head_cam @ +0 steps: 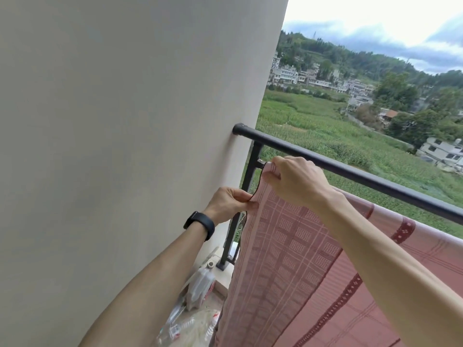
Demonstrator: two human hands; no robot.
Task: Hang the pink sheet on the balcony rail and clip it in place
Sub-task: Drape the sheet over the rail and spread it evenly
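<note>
Two hands on the cloth. My left hand (230,204) pinches the dark-hemmed edge of the pink sheet (288,251) between thumb and fingers, low and close to the pale wall (125,121). My right hand (295,181) is higher and farther out, fingers curled round the sheet's top corner, just beside the black balcony rail (375,179) and near its upright post (254,156). The sheet hangs down from both grips and runs off to the right, on the near side of the top bar and below it. Whether it rests on anything there I cannot tell. Black watch (199,225) on left wrist. Plastic bottle (200,286) and clear bags (190,329) on the floor near the post's foot. Far beyond: green field (313,126), houses (285,73).
</note>
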